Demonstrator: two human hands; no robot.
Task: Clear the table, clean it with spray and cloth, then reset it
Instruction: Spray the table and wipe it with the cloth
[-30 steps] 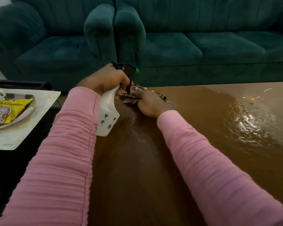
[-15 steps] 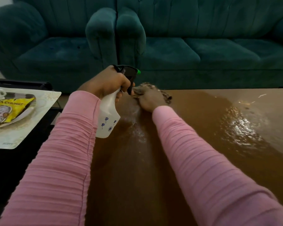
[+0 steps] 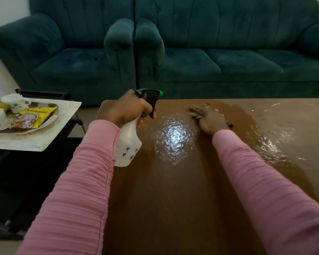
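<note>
Brown wet counter (image 3: 173,199): left hand (image 3: 129,109) grips the white spray bottle (image 3: 128,144) above its left edge; right hand (image 3: 213,120) presses palm-down on the cloth (image 3: 197,109) near the far edge, finger curl blurred.

I see the table (image 3: 173,199) across lower centre and right. My left hand (image 3: 125,109) holds the bottle (image 3: 129,144) over the table's far-left corner, and my right hand (image 3: 213,119) rests on the cloth (image 3: 197,109) to its right. The tray (image 3: 35,146) with cups (image 3: 15,103) and a packet (image 3: 29,118) sits mid-left, with sofas (image 3: 191,43) along the top.
</note>
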